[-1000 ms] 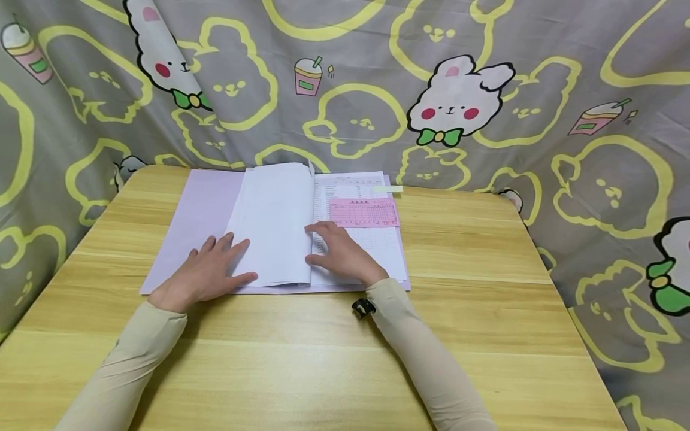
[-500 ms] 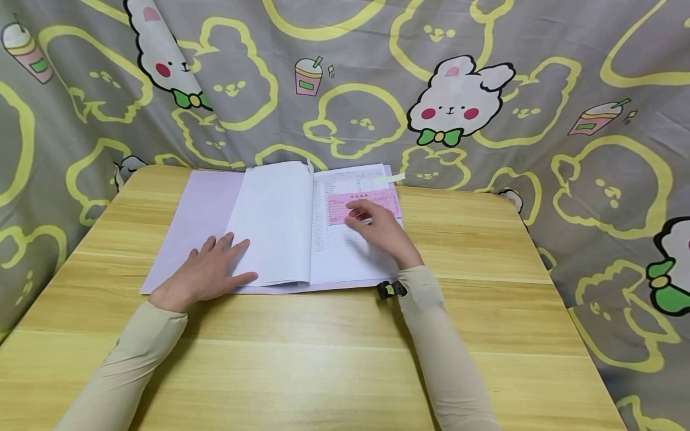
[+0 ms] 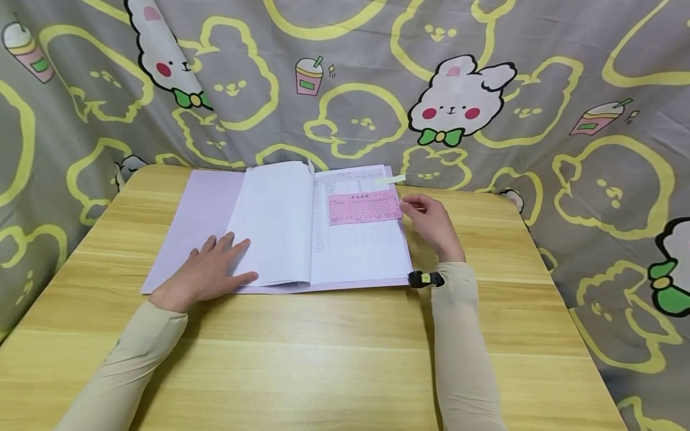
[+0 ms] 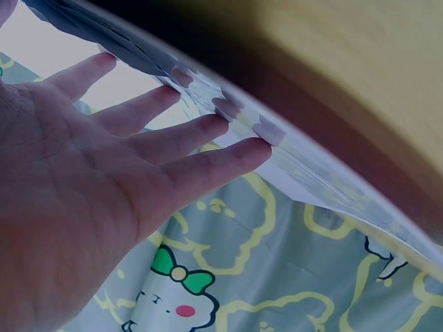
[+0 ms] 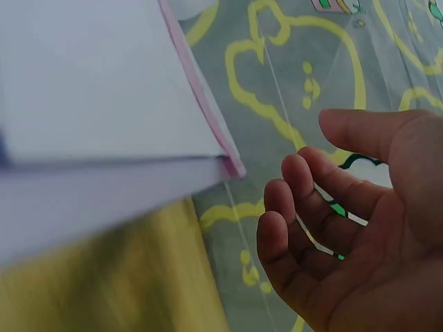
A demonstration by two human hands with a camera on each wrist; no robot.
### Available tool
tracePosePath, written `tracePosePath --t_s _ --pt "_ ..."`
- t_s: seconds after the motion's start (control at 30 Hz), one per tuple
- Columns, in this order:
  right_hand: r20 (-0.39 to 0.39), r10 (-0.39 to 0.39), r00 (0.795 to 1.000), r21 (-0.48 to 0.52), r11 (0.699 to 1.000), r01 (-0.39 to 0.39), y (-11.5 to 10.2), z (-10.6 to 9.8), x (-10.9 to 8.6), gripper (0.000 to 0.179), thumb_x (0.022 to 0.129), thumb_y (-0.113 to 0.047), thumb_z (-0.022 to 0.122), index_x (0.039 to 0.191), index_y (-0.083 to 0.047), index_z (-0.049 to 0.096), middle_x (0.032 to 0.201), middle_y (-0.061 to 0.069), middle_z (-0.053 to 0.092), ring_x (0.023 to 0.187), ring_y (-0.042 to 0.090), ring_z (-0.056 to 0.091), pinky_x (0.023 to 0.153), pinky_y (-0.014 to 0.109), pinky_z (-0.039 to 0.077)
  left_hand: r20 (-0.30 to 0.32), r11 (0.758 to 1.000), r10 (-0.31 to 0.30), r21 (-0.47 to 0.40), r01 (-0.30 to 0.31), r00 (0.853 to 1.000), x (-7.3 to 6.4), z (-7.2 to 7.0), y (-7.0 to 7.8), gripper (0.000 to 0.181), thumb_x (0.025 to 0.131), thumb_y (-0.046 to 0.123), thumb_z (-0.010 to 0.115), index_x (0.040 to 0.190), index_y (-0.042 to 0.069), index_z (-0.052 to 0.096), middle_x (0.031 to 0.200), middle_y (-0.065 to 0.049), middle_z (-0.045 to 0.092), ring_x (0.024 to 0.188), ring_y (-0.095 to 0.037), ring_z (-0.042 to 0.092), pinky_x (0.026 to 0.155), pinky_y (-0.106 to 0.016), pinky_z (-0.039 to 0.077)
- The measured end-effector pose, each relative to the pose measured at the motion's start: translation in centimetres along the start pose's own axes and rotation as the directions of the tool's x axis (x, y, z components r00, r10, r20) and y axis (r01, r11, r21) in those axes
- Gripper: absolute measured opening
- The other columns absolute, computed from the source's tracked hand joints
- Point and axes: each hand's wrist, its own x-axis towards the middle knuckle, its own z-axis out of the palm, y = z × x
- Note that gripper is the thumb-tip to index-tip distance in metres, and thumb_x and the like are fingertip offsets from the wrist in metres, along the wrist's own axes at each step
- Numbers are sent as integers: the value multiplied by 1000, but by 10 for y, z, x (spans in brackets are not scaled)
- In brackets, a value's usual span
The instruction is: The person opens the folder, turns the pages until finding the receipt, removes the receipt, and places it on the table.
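A lilac folder (image 3: 194, 209) lies spread out on the table, with white pages (image 3: 275, 221) turned over on its left half. My left hand (image 3: 207, 272) rests on the lower left of those pages, fingers spread; the left wrist view shows its fingertips touching the paper. On the right half, a pink printed slip (image 3: 363, 208) lies across a sheet with a printed table (image 3: 356, 257). My right hand (image 3: 433, 224) is beside the slip's right end, fingers loosely bent. In the right wrist view, nothing sits between thumb and fingers, apart from the folder's corner.
A pale yellow-green tab (image 3: 392, 179) sticks out at the upper right of the pages. The wooden table (image 3: 323, 365) reaches back to a grey patterned curtain (image 3: 356, 60). A black strap device (image 3: 426, 279) is on the right wrist.
My right hand has moved rightward from the turned page's edge, over the pink slip, to beyond the folder's right side. The right-hand sheets and tab shifted slightly upward. The left hand stays put.
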Motion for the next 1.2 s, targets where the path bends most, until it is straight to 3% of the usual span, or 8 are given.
tracePosePath --t_s 0.13,0.27,0.67,1.2 --pt "-2 60 998 67 996 -60 9 -2 4 42 105 -31 59 135 -3 60 126 15 58 118 34 56 100 49 49 0 1000 -1 1 1 1000 0 0 1 93 95 73 50 160 9 33 162 -33 23 143 -65 20 105 -83 23" --pt "15 102 995 100 990 -103 17 1 9 41 104 -29 60 134 -2 59 125 14 57 117 32 58 100 47 51 2 1000 -2 -1 2 1000 0 -1 1 93 95 73 50 160 10 33 162 -33 23 143 -65 20 105 -82 23" --pt "35 189 981 72 979 -191 29 11 15 38 102 -23 62 134 -3 60 112 11 60 90 23 63 80 31 55 -1 1000 4 5 -4 1000 0 -1 1 93 95 73 49 161 10 33 163 -33 23 144 -64 20 105 -82 23" --pt "35 238 971 76 968 -240 37 22 21 32 102 -19 63 131 -7 63 109 10 60 89 21 62 72 28 57 -2 1000 4 6 -4 1000 0 -1 0 92 95 73 50 160 9 33 162 -33 24 143 -64 21 105 -82 24"
